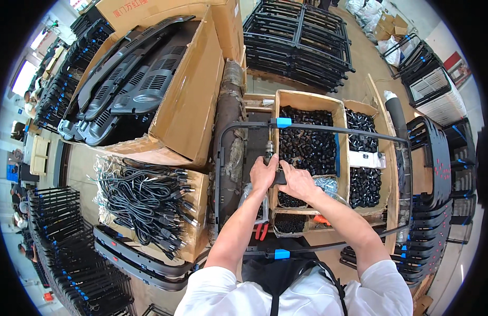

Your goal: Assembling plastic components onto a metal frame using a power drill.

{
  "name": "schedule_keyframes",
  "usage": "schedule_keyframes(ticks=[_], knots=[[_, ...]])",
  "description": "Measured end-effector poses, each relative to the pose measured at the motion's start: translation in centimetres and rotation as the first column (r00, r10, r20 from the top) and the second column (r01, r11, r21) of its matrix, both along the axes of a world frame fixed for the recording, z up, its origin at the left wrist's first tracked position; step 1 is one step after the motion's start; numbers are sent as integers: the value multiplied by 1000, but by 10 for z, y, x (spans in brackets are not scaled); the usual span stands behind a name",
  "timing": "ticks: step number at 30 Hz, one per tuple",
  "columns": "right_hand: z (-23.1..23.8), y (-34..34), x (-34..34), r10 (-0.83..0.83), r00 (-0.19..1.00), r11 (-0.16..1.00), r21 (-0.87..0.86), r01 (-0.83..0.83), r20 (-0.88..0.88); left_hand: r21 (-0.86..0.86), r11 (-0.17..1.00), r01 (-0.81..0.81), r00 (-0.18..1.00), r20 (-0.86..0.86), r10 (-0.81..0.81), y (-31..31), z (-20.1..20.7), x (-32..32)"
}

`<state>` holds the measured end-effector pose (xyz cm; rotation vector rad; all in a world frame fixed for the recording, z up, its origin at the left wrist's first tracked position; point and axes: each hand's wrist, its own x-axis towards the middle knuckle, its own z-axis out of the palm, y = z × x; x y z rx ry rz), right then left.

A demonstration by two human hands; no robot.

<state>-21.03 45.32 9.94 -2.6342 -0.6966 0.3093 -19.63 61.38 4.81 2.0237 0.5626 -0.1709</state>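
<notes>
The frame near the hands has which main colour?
Mostly black; the frame shows best in head view.

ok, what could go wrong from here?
1. The power driver points at the far bar of the black tubular frame; its bit might skid and scratch it.
2. The left hand sits close to the driver's front end; fingers could catch.
3. Small black parts lie open underneath; a dropped screw could vanish.
</notes>
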Motion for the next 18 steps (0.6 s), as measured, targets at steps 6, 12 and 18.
schedule_keyframes(ticks=[6,12,18], knots=[[-5,-6,1,-3,1000,999,49,5,-28,-39,999,4,998,-64,-7,-5,6,0],[-15,-11,8,16,999,999,52,-13,-44,-106,992,70,991,-107,-81,3,-2,1],[-22,-15,16,-10,987,1000,-9,8,-157,9,997,80,989,-125,-78,-8,7,10]])
